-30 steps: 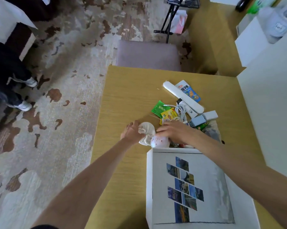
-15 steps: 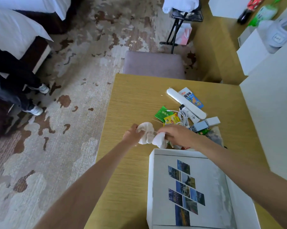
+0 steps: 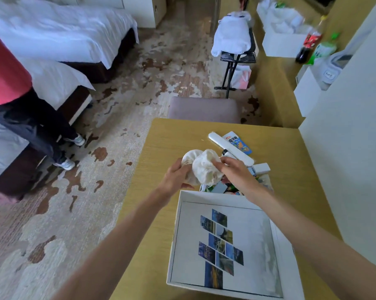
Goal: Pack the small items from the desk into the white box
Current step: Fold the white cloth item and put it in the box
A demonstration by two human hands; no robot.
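Observation:
A crumpled white cloth bundle (image 3: 204,167) is held up above the desk (image 3: 161,139) between both hands. My left hand (image 3: 175,178) grips its left side and my right hand (image 3: 234,169) pinches its right side. Just below them lies the white box (image 3: 176,234), whose flat top bears a collage of small photos. Behind the hands lie small items: a long white bar (image 3: 228,147), a blue snack packet (image 3: 240,142), a small white block (image 3: 261,167) and several packets at the box's far edge, partly hidden by my right wrist.
A padded stool (image 3: 204,108) stands at the desk's far edge. A white wall or cabinet (image 3: 342,148) borders the desk on the right. A person in dark trousers (image 3: 37,131) stands by beds (image 3: 59,40) at the left. A folding rack (image 3: 236,50) holds white laundry beyond.
Both hands have lifted the white cloth bundle off the desk and raised it higher. The camera has tilted up, showing more of the room.

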